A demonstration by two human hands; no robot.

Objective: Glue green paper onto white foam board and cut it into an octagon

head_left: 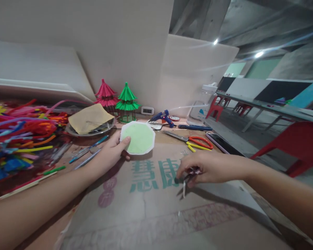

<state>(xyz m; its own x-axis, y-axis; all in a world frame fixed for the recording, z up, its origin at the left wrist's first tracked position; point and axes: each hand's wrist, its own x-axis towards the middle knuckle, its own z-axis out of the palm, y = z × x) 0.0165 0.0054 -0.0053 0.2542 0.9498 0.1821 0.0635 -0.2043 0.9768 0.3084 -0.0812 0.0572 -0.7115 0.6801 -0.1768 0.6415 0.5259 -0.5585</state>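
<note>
My left hand (112,150) grips the left edge of a green octagonal card with a white border (138,138), holding it just above the cardboard sheet (146,205). My right hand (208,168) hovers over the cardboard to the right, fingers pinched round a small dark tool with a thin strip hanging from it (185,182); I cannot make out what it is. Red-and-yellow-handled scissors (195,141) lie just beyond my right hand.
A heap of coloured pipe cleaners (18,135) fills the left side. A metal plate under tan paper (90,121), a pink (105,94) and a green (126,99) paper pagoda, a blue glue gun (162,117) and a plastic jug (202,109) stand behind. Red chairs (297,142) are at right.
</note>
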